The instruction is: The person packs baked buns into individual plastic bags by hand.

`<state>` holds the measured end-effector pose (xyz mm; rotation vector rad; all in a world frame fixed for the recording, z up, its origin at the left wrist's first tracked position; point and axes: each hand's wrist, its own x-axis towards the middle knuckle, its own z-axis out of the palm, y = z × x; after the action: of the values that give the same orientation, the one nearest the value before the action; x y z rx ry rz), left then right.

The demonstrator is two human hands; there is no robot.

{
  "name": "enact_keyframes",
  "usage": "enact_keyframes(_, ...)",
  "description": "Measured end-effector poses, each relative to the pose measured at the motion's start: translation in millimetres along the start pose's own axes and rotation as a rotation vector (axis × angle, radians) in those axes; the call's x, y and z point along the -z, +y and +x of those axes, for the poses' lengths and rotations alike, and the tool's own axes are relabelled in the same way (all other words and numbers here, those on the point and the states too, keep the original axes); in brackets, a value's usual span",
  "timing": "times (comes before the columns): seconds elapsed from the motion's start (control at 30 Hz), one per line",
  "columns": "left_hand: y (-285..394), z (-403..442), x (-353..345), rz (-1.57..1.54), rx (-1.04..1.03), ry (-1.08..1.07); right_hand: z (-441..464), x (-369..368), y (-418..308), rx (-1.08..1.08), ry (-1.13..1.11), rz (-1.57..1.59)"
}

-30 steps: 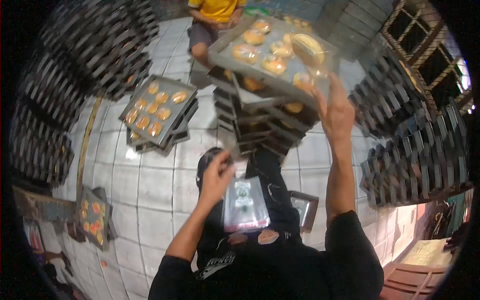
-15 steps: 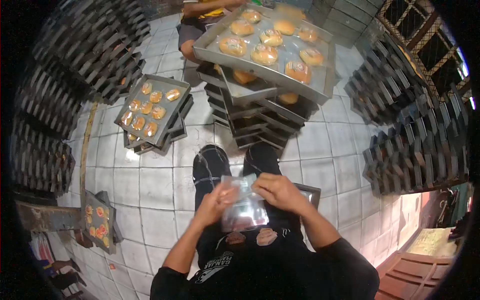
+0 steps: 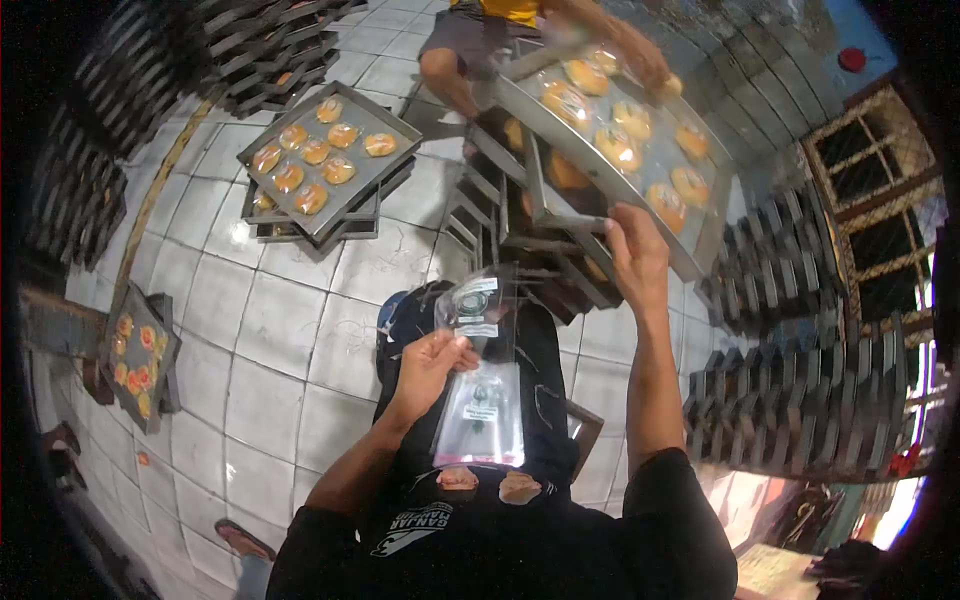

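My left hand [image 3: 432,372] pinches a clear plastic bag [image 3: 476,300] with printed labels above my lap. Below it, a stack of clear printed bags [image 3: 482,415] lies on my thighs. My right hand [image 3: 640,258] reaches forward, its fingers curled at the near edge of the top baking tray [image 3: 590,142]. On that tray sit several round golden buns [image 3: 618,148], some looking shiny as if wrapped. More trays [image 3: 570,232] are piled crookedly underneath. What lies under my right fingers is partly hidden.
Opposite me, a co-worker's hand [image 3: 645,65] is over the far side of the tray. A smaller tray stack [image 3: 330,165] with buns stands at left on the tiled floor [image 3: 250,345]. Another tray [image 3: 138,360] is farther left. Tall tray stacks [image 3: 780,415] line the right side.
My right hand has left the bags and moved forward to the tray edge. My left hand now holds a bag up alone. The view has shifted, and the co-worker's arm now reaches over the tray.
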<state>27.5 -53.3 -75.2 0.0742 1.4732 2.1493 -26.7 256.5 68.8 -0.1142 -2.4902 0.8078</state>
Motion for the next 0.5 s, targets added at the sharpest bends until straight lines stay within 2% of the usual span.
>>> enact_keyframes(0.03,0,2,2,-0.009,-0.016,0.009,11,-1,0,-0.051,-0.012,-0.031)
enact_keyframes(0.13,-5,8,4,-0.037,-0.010,0.019,34,-12,30,-0.027,0.039,-0.171)
enact_keyframes(0.3,-4,7,2,-0.002,-0.008,0.002,72,-29,54,0.136,0.146,-0.279)
enact_keyframes(0.37,-9,8,3,0.018,-0.019,0.012,85,-35,45,-0.215,-0.170,-0.275)
enact_keyframes(0.43,-9,9,3,0.062,-0.060,0.000,105,-57,63,-0.227,-0.265,-0.386)
enact_keyframes(0.47,-11,9,2,0.058,-0.062,0.002,109,-71,74,-0.216,-0.165,-0.347)
enact_keyframes(0.5,-12,9,1,0.051,-0.059,0.006,117,-82,87,-0.277,-0.164,-0.347)
